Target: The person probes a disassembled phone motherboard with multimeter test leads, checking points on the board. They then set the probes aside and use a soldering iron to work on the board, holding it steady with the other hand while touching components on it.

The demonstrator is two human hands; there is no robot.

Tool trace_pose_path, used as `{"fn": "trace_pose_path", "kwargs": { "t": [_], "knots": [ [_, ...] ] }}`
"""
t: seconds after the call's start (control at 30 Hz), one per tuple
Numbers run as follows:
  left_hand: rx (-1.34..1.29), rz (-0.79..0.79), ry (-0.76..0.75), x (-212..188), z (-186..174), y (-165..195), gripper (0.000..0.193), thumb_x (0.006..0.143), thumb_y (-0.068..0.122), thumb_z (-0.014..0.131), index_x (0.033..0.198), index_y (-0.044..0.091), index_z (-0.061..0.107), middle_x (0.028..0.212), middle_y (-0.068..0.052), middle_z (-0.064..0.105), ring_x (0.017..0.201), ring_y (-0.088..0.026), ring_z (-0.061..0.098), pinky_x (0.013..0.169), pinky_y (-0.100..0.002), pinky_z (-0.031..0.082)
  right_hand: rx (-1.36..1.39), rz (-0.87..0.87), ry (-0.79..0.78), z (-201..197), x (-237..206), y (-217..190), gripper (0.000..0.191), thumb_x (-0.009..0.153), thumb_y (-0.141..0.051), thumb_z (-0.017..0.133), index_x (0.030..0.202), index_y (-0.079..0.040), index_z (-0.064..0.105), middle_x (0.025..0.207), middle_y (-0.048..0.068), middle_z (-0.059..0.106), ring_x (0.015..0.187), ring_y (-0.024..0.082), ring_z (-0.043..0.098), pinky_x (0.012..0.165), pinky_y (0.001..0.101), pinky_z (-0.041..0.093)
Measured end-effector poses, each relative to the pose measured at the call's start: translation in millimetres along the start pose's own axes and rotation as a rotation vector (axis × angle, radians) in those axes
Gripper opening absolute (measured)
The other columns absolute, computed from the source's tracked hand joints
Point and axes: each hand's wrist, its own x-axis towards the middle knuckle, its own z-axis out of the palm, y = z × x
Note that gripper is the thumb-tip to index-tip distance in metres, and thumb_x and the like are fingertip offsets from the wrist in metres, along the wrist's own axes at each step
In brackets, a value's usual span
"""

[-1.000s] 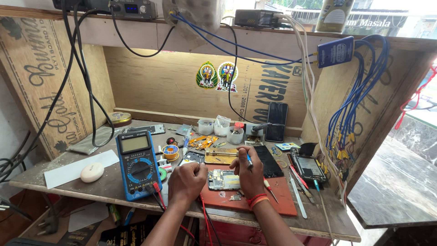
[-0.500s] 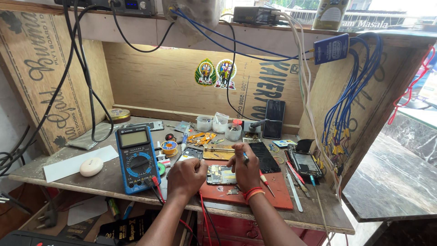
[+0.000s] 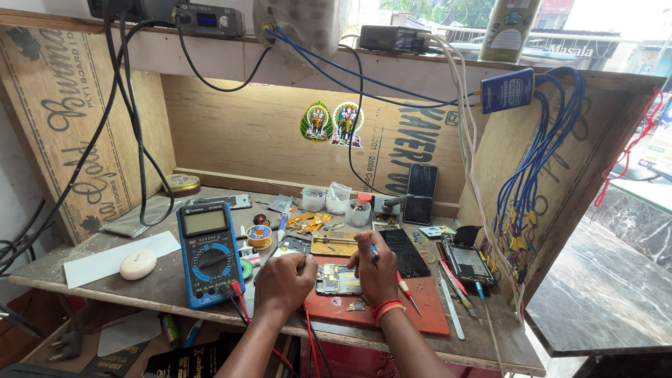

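1. The left hand (image 3: 283, 280) is curled narrow, its fingertips pinching the left edge of a small circuit board (image 3: 338, 280) that lies on a red mat (image 3: 420, 308) at the front of the worktop (image 3: 84, 280); if that pinch loosens, the board may well skate sideways under the tool.
2. The right hand (image 3: 376, 274) is closed on a thin blue-handled tool (image 3: 374, 253), held upright just above the board; I cannot tell whether the tip touches it; a slip here could scratch the board or knock a tiny part loose.
3. Small loose pieces (image 3: 355, 305) lie on the mat just in front of the board, right under the right wrist; a shift of the forearm could sweep them off the mat and over the worktop's front edge.
4. A blue multimeter (image 3: 208, 253) sits just left of the left hand, and its red and black leads (image 3: 238, 302) trail past the wrist; a snag on them might drag the meter or jolt the hand.
5. A red-handled screwdriver (image 3: 407, 292) rests on the mat beside the right hand; a nudge could roll it onto the dark phone screen (image 3: 404, 252) lying just behind.
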Motion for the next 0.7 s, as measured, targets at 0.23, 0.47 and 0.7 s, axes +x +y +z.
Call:
{"fn": "trace_pose_path", "kwargs": {
  "t": [0.23,0.47,0.7],
  "knots": [
    [0.041,0.012,-0.006,0,4,0,0.036,0.085,0.036,0.066,0.064,0.008,0.073,0.068,-0.019,0.068,0.068,-0.039,0.070,0.064,-0.049,0.054,-0.129,-0.076,0.085,1,-1,7,0.030,0.083,-0.022,0.080,0.104,-0.006,0.066,0.068,0.004,0.072,0.058,0.012,0.067,0.055,0.0316,0.053],
    [0.031,-0.030,-0.030,-1,1,4,0.034,0.085,0.037,0.066,0.067,0.009,0.075,0.068,-0.018,0.071,0.069,-0.038,0.071,0.066,-0.048,0.055,-0.153,-0.149,0.041,-2,2,11,0.040,0.077,-0.008,0.080,0.112,-0.009,0.062,0.073,0.005,0.070,0.066,0.016,0.070,0.063,0.0319,0.055],
    [0.124,-0.036,0.020,-2,5,3,0.034,0.087,0.038,0.064,0.070,0.010,0.075,0.070,-0.018,0.071,0.072,-0.039,0.072,0.069,-0.049,0.056,-0.261,-0.081,0.029,-2,0,2,0.031,0.084,-0.021,0.080,0.108,-0.009,0.064,0.067,0.008,0.068,0.060,0.022,0.069,0.060,0.0381,0.053]
  ]
}}
